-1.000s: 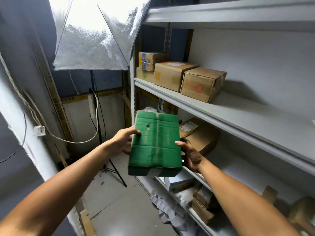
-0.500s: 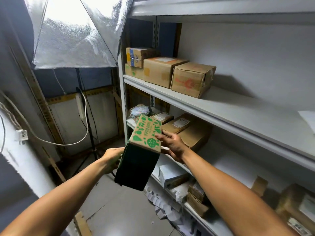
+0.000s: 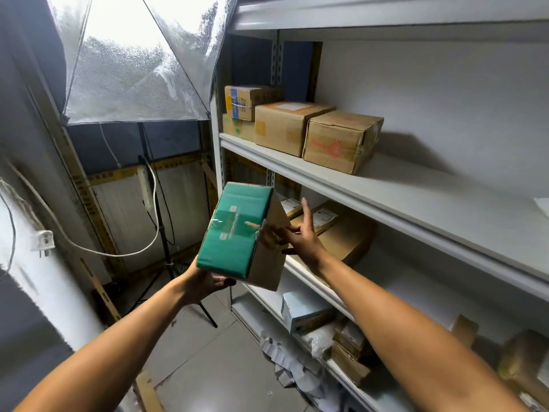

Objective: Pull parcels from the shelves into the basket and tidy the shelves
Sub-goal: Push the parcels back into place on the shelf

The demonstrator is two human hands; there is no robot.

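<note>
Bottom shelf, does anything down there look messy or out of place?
Yes. Crumpled papers spill off the bottom shelf edge toward the floor, beside a white bag and jumbled flat cardboard parcels leaning unevenly.

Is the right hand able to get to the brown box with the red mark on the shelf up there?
Probably yes. The right hand is open beside the green box, and the red-marked box sits at the shelf's front edge with nothing before it.
</note>
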